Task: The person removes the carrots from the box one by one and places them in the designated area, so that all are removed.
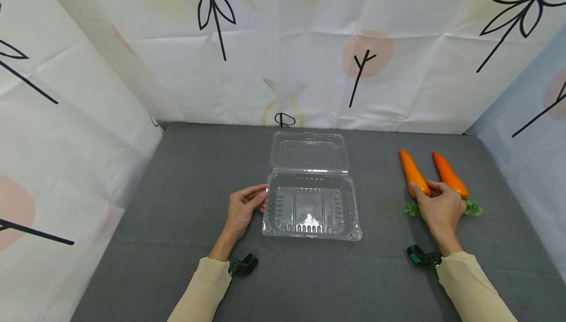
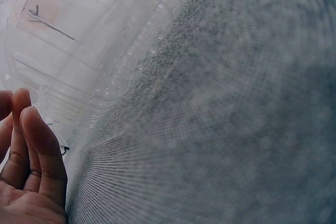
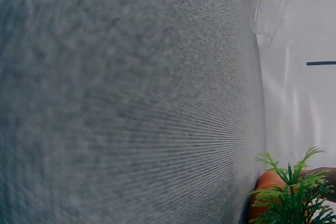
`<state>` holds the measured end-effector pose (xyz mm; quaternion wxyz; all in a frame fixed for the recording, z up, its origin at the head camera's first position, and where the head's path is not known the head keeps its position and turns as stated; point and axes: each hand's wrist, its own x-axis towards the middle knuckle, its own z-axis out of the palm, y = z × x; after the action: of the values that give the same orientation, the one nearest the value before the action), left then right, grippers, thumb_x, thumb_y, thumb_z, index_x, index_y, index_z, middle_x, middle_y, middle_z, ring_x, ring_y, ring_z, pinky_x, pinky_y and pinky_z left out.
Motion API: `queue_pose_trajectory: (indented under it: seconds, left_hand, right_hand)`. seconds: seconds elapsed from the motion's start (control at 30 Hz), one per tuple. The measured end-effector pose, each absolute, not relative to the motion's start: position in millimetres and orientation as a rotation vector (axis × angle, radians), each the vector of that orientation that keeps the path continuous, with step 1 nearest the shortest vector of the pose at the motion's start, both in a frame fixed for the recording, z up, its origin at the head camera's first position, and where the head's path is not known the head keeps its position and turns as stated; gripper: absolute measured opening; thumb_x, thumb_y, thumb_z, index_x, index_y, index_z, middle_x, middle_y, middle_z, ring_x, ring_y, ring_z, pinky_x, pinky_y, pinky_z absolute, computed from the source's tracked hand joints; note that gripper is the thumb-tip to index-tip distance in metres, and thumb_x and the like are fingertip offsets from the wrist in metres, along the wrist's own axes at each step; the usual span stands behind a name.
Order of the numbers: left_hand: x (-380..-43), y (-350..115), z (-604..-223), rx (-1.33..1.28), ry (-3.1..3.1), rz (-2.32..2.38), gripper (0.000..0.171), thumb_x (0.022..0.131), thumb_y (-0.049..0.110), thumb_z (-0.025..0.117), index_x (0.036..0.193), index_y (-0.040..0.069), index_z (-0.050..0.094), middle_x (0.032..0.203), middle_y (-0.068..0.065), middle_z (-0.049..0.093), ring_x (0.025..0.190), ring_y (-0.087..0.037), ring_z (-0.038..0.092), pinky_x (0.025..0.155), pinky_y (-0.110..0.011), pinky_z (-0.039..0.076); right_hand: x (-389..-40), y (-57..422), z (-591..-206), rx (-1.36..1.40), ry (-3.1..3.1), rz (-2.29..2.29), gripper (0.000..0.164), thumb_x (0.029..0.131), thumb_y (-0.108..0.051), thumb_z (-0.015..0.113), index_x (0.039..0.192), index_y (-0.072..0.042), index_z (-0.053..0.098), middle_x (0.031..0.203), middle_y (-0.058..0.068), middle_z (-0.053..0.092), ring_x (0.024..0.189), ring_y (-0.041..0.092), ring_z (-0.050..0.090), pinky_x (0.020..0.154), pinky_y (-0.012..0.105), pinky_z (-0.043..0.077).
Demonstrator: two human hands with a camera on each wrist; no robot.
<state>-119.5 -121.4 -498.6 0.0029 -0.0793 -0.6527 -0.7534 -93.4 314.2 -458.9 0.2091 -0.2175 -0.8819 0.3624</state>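
Note:
A clear plastic clamshell container (image 1: 305, 236) lies open on the table, its lid (image 1: 309, 152) folded back toward the wall. My left hand (image 1: 242, 213) pinches its left rim between thumb and fingers; the left wrist view shows the fingertips (image 2: 39, 124) right at the clear plastic. Over on the right, two orange toy carrots with green leafy tops lie side by side. My right hand (image 1: 442, 209) grips the thick end of the left carrot (image 1: 412, 169), thumb on one side and fingers on the other. Its leaves (image 3: 291, 198) show in the right wrist view.
The other carrot (image 1: 448, 172) lies just right of the gripped one, its leaves (image 1: 473, 208) partly behind my right hand. A grey cloth covers the table (image 1: 194, 174). White patterned curtains (image 1: 287, 56) hang along the back and both sides.

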Motion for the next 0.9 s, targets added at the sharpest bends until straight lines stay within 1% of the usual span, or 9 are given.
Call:
queue_pose_trajectory:
  seconds: [0.17, 0.4, 0.47, 0.6, 0.77, 0.9]
  left_hand:
    - [-119.6, -120.6, -498.7, -0.258, -2.041, -2.363, 0.026, 0.095, -0.004, 0.066, 0.118, -0.017, 0.066, 0.081, -0.003, 0.069, 0.066, -0.009, 0.065, 0.057, -0.021, 0.056]
    - [-120.0, -120.7, -498.4, -0.259, -2.031, -2.37, 0.026, 0.095, -0.006, 0.065, 0.118, -0.019, 0.065, 0.08, -0.003, 0.069, 0.065, -0.009, 0.064, 0.057, -0.021, 0.055]
    - [-120.0, -120.8, -498.3, -0.256, -2.031, -2.371, 0.026, 0.095, -0.006, 0.065, 0.118, -0.019, 0.065, 0.081, -0.003, 0.069, 0.065, -0.009, 0.064, 0.057, -0.021, 0.055]
    - [-119.6, -120.4, -498.3, -0.254, -2.033, -2.371, 0.026, 0.095, -0.006, 0.065, 0.118, -0.018, 0.066, 0.082, -0.004, 0.069, 0.065, -0.009, 0.064, 0.057, -0.021, 0.055]
    - [-119.1, -120.1, -497.8, -0.246, -2.04, -2.371, 0.026, 0.095, -0.005, 0.065, 0.118, -0.017, 0.066, 0.082, -0.006, 0.069, 0.065, -0.009, 0.064, 0.057, -0.021, 0.055]
    - [-119.5, -120.2, -496.6, -0.213, -2.037, -2.399, 0.027, 0.095, -0.005, 0.065, 0.119, -0.018, 0.065, 0.08, -0.004, 0.069, 0.066, -0.01, 0.064, 0.058, -0.021, 0.056]
  right_hand:
    - [-93.6, 315.5, -457.5, -0.628, -2.486, 1.008, 0.05, 0.093, -0.027, 0.076, 0.125, 0.01, 0.065, 0.111, 0.035, 0.066, 0.102, 0.046, 0.057, 0.105, 0.062, 0.028]
    - [-94.8, 317.6, -454.9, -0.64, -2.559, 1.004, 0.053, 0.095, -0.029, 0.07, 0.129, 0.009, 0.062, 0.118, 0.034, 0.064, 0.104, 0.047, 0.058, 0.098, 0.059, 0.035]
    - [-94.7, 317.5, -454.4, -0.634, -2.571, 0.999, 0.053, 0.095, -0.03, 0.07, 0.129, 0.01, 0.061, 0.118, 0.034, 0.064, 0.103, 0.047, 0.058, 0.097, 0.06, 0.035]
    - [-94.0, 317.8, -453.5, -0.625, -2.581, 0.991, 0.054, 0.095, -0.03, 0.07, 0.129, 0.011, 0.061, 0.118, 0.034, 0.063, 0.102, 0.047, 0.057, 0.097, 0.06, 0.034]
    - [-93.4, 318.6, -453.0, -0.623, -2.59, 0.982, 0.055, 0.094, -0.031, 0.071, 0.129, 0.01, 0.06, 0.12, 0.034, 0.062, 0.105, 0.047, 0.056, 0.099, 0.062, 0.033]
    - [-94.5, 317.6, -448.3, -0.577, -2.564, 0.946, 0.054, 0.093, -0.029, 0.073, 0.128, 0.01, 0.062, 0.12, 0.032, 0.06, 0.108, 0.046, 0.054, 0.099, 0.062, 0.035]
